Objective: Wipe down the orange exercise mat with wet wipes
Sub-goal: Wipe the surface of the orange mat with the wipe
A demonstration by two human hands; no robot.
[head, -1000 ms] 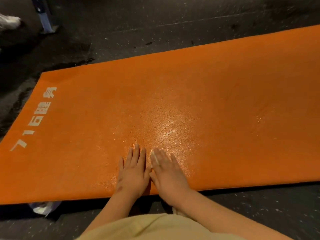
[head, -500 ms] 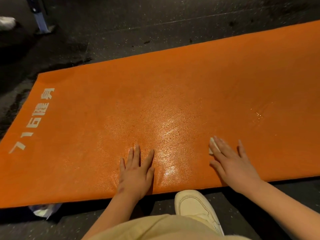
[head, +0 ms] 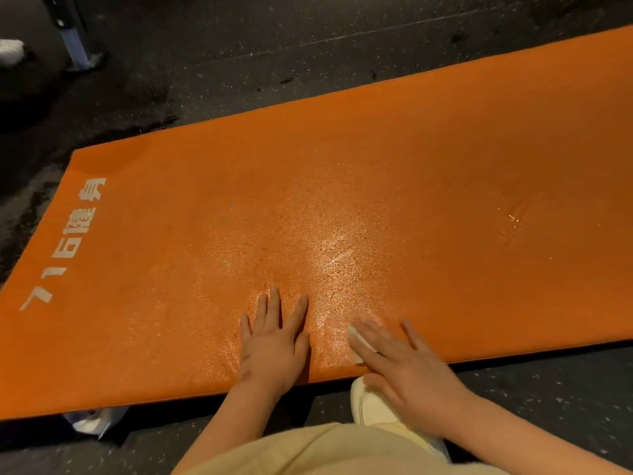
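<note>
White lettering (head: pixel 68 241) reading "716健身" marks the left end of the orange mat (head: pixel 376 173), which lies flat on a dark speckled floor (head: pixel 239 46). The left hand (head: pixel 274 344) rests on it, fingers straight. The right hand (head: pixel 407 365), fingers flat, presses a white wet wipe (head: pixel 356 339) onto the mat by its near edge, just beyond a white shoe (head: pixel 370 406)
</note>
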